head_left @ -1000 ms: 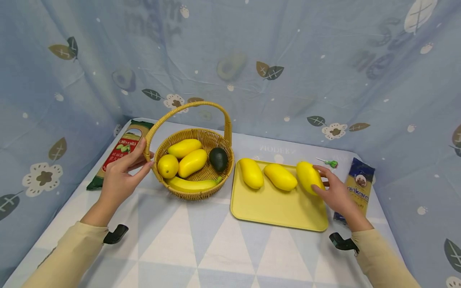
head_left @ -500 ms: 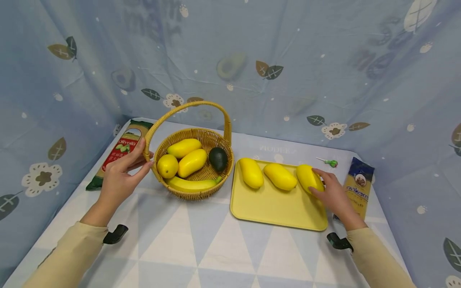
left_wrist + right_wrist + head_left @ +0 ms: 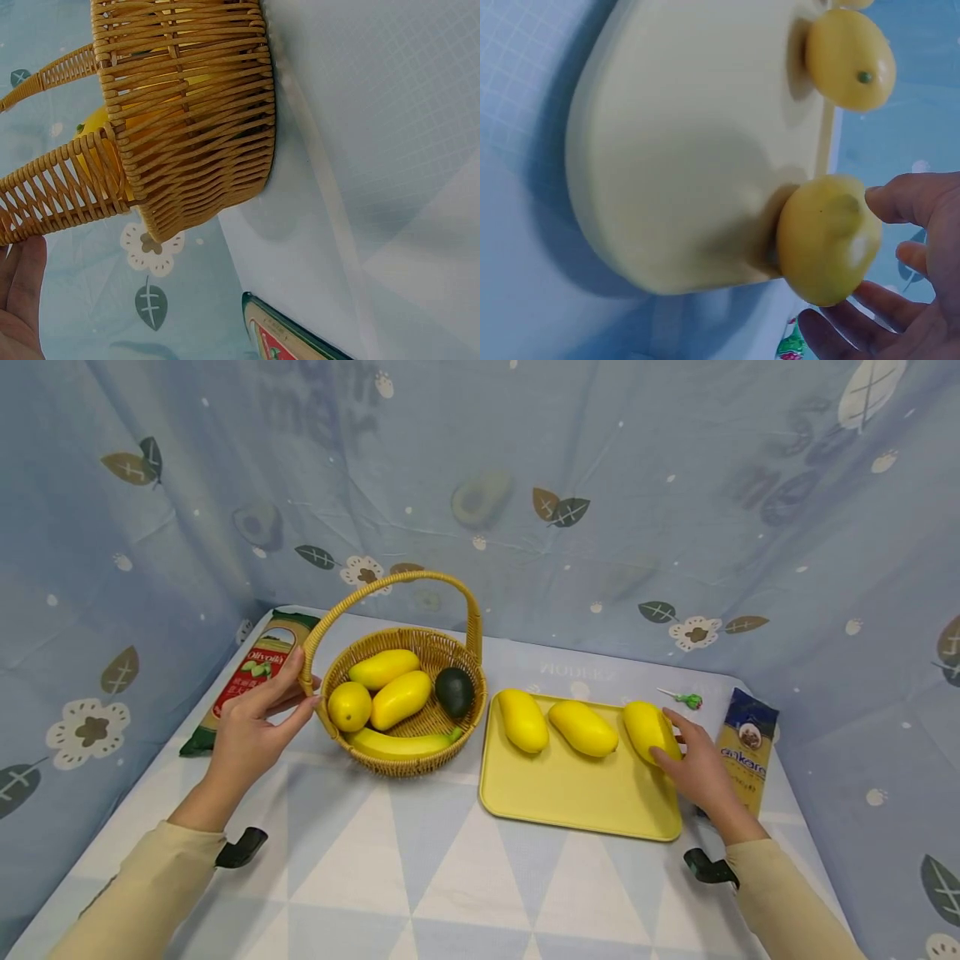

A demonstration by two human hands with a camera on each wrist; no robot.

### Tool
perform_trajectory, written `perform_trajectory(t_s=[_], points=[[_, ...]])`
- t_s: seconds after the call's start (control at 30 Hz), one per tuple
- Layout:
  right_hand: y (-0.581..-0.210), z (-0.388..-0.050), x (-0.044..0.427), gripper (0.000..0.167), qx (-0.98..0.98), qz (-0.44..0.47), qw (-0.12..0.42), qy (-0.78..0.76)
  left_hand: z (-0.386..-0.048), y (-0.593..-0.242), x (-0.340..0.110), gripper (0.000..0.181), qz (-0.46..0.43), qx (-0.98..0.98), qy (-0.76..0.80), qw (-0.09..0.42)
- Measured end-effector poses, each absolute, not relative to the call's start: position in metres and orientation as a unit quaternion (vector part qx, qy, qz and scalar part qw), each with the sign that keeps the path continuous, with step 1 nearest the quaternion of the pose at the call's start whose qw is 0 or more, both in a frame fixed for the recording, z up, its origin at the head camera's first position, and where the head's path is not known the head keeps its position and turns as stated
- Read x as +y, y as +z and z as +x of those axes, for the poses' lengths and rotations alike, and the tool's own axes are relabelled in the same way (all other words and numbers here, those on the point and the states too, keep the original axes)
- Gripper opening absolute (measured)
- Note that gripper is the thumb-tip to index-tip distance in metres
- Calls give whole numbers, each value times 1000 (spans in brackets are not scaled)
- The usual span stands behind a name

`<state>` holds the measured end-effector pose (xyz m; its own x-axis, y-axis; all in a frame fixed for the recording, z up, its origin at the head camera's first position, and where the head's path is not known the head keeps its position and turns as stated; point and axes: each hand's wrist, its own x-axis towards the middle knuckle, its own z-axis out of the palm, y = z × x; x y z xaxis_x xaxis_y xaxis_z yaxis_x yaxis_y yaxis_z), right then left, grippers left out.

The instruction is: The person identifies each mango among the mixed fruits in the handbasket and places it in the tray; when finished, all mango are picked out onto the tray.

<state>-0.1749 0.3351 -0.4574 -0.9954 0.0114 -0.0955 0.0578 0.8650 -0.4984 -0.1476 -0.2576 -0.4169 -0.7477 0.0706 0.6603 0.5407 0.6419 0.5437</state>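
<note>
My left hand holds the base of the handle of the wicker basket, its fingertips also at the handle in the left wrist view. In the basket lie several yellow fruits, a banana and a dark green avocado. My right hand has thumb and fingers around the right end of a mango, which rests on the yellow tray. In the right wrist view the thumb touches one side of this mango, with fingers at its other side.
Two more mangoes, one left and one in the middle, lie on the tray. A green and red packet is behind my left hand. A blue and gold packet lies right of the tray, a wrapped lollipop behind it.
The right mango has shifted slightly and sits a little farther right on the tray. My right hand moved slightly left, then a touch back. My left hand and the basket are still.
</note>
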Motion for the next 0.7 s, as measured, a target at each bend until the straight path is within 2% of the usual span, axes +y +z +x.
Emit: perform_trajectory(t_s=[0.37, 0.7], points=[[-435, -171, 320, 62, 967, -6, -8, -256, -148, -418, -257, 93, -170, -851, -390, 308], [-424, -174, 269, 54, 946, -110, -60, -299, -147, -416, -256, 91, -166, -855, -386, 304]])
